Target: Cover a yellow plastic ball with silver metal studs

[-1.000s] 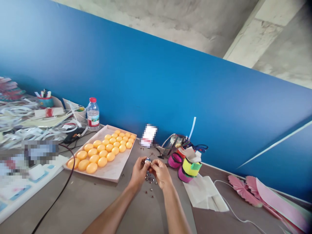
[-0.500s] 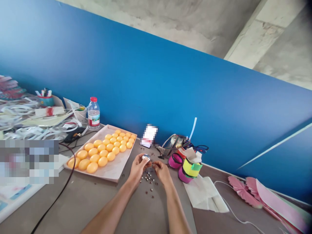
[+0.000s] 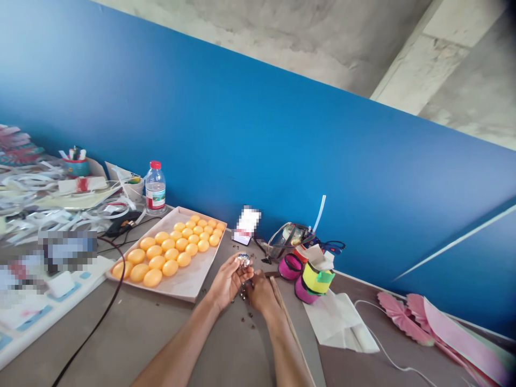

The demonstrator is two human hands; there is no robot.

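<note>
In my left hand (image 3: 226, 280) is a small, shiny silver faceted ball (image 3: 243, 261), gripped between thumb and fingers above the table. My right hand (image 3: 261, 293) is lowered beside it, back turned up. Its fingers are bent together and point down at several small metallic studs (image 3: 242, 295) scattered on the table. Whatever the right fingertips pinch is hidden. A few darker studs (image 3: 243, 320) lie closer to me, left of my right wrist.
Orange balls fill rows in a shallow white tray (image 3: 189, 293) at left. Behind stand a bottle (image 3: 155, 188) and a phone (image 3: 246, 226). Pink and yellow containers (image 3: 290, 266), white paper (image 3: 342, 322) and pink ruffled pieces (image 3: 411, 317) are at right. A dark cable (image 3: 108, 306) crosses the left side.
My right hand has moved down over the studs and turned its back up, covering part of them. My left hand still holds the silver ball, tilted slightly more open toward the right.
</note>
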